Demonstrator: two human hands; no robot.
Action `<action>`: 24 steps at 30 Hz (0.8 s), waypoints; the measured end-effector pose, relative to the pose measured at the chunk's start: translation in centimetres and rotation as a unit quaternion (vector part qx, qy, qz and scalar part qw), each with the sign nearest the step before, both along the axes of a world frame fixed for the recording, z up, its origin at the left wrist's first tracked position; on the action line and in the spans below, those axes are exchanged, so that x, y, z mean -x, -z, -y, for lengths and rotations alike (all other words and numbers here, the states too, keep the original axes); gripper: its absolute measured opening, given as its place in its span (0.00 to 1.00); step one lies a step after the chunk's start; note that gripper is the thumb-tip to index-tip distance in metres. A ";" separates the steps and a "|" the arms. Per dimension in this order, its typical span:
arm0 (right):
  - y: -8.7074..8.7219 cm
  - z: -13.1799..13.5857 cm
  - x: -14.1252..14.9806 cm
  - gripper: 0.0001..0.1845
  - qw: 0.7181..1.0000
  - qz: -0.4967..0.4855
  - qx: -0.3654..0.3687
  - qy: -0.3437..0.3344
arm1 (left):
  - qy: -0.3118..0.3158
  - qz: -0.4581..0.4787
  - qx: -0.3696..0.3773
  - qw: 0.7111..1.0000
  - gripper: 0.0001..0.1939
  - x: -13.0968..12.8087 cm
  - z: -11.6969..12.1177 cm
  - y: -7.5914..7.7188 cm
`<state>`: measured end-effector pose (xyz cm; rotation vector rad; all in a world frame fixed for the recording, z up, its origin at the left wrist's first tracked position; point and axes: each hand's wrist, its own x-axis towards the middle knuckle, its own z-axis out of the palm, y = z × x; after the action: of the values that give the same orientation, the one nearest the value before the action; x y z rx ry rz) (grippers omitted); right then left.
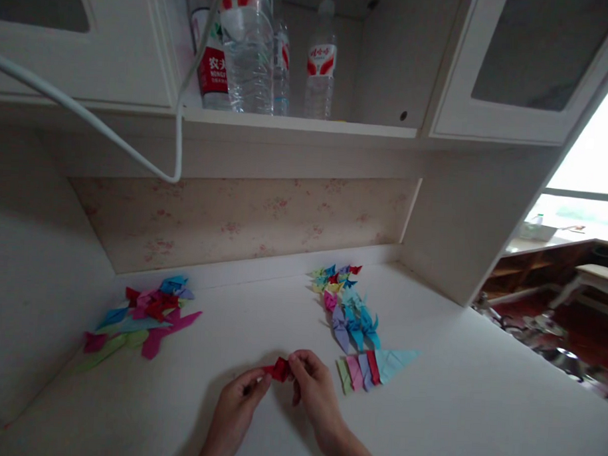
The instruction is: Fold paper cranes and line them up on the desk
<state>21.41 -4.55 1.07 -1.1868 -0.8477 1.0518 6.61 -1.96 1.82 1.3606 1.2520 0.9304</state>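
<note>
Between my two hands, just over the white tabletop, is a small red folded paper piece (280,369). My left hand (241,402) pinches its left end between thumb and fingers. At its right end, the thumb and fingers of my right hand (314,388) close on it. Right of my right hand lies a row of folded paper pieces (363,371) in green, pink, purple, red and light blue. Behind that row are several folded paper cranes (353,323) in blue, purple and pink. A smaller multicoloured group of folded paper (335,279) lies farther back.
A loose pile of coloured folded paper (146,312) lies at the left of the white table (231,318). Overhead, an open shelf (298,123) holds plastic bottles (320,62) and a red-labelled container (212,72). A white cable (112,131) hangs in front at upper left.
</note>
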 end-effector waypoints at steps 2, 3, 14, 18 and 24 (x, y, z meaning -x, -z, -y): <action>0.2 -0.1 0.0 0.21 1.000 0.014 0.011 0.002 | 0.037 -0.014 -0.013 0.999 0.28 0.2 -0.2 0.5; 0.2 -0.1 0.0 0.20 1.000 0.019 0.015 0.003 | 0.049 -0.020 -0.018 0.998 0.27 0.3 -0.3 0.6; 0.1 0.2 0.2 0.20 0.998 0.054 0.023 -0.027 | 0.066 0.006 -0.041 0.997 0.23 0.3 -0.6 0.9; 0.3 0.0 0.4 0.19 0.997 0.055 0.034 -0.040 | 0.063 0.003 -0.039 0.997 0.23 0.7 -0.7 1.0; -0.3 0.5 0.0 0.18 0.987 0.157 0.015 -0.010 | 0.050 -0.035 -0.046 0.997 0.23 0.8 -0.9 1.0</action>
<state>21.40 -5.07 1.34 -1.3942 -1.0932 0.9076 5.84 -1.05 0.81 1.5257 1.1940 0.8864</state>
